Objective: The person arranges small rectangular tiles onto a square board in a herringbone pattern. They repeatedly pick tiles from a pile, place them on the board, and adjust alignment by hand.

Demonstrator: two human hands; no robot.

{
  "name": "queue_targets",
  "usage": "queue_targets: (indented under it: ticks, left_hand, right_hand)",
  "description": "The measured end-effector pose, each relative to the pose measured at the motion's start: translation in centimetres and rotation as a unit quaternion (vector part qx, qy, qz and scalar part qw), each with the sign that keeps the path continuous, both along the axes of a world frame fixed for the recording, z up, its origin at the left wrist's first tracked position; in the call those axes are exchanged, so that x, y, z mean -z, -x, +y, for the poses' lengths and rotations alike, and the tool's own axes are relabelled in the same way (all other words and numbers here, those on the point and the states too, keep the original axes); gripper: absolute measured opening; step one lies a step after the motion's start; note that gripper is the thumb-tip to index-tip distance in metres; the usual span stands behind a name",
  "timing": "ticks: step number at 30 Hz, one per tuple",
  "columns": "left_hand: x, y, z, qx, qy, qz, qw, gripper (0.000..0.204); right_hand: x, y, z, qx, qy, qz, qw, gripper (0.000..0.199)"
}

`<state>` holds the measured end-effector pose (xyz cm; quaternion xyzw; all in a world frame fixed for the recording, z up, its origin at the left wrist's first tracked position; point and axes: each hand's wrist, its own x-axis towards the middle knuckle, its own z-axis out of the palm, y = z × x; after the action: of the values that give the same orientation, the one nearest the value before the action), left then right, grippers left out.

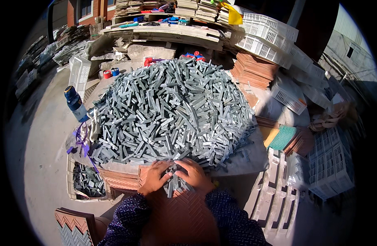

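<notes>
A broad heap of grey stone strips (168,110) covers the table in front of me. At its near edge, my left hand (156,177) and my right hand (193,174) come together with fingers curled inward round a small bunch of loose strips (170,189). Both thumbs press on these strips from either side. Directly below lies a reddish-brown board (188,210) with a herringbone pattern of grooves, partly in my own shadow. Some of the strips rest over its far end. My fingertips are partly hidden among the strips.
Reddish-brown boards (120,180) are stacked left of my hands, above a crate of dark pieces (89,182). A blue bottle (75,104) stands at the table's left edge. More boards (254,70), white crates (264,35) and a slatted pallet (274,197) are to the right.
</notes>
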<state>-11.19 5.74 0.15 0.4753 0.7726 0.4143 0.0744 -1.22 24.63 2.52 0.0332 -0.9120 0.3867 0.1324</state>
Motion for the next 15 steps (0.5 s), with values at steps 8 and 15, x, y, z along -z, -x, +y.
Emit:
queue_targets:
  ticks: [8, 15]
  left_hand:
    - [-2.4, -5.6, -5.4, 0.053, -0.055, -0.086, 0.993, 0.048]
    - [-3.3, -11.4, -8.2, 0.125, 0.049, -0.036, 0.99, 0.049]
  right_hand:
    - [-1.1, -6.4, -5.6, -0.036, -0.038, 0.057, 0.997, 0.056]
    - [-1.2, -13.4, -7.5, -0.114, -0.049, 0.016, 0.992, 0.06]
